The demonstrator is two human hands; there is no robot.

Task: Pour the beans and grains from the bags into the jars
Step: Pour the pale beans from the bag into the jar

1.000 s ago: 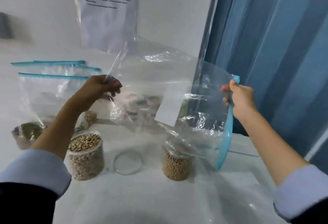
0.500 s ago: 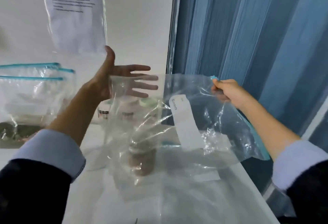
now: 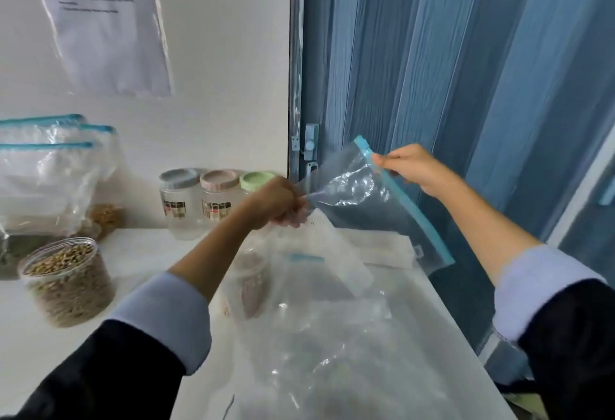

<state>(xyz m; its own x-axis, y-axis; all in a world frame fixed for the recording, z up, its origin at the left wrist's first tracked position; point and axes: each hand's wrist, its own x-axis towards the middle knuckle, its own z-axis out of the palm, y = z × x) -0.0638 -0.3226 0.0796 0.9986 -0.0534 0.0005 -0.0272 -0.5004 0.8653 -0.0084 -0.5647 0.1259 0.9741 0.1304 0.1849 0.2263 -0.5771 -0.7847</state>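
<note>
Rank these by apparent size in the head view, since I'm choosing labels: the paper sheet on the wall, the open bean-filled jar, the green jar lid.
1. paper sheet, the largest.
2. open bean-filled jar; nearer the camera, so probably flattered.
3. green jar lid, partly hidden by the left hand.

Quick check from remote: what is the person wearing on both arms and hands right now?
Both arms wear a dark, near-black outer sleeve with a pale blue shirt cuff showing beyond it, pushed up so the forearms are bare. The left hand and right hand are bare: no gloves, and no rings or watch that I can see.
</note>
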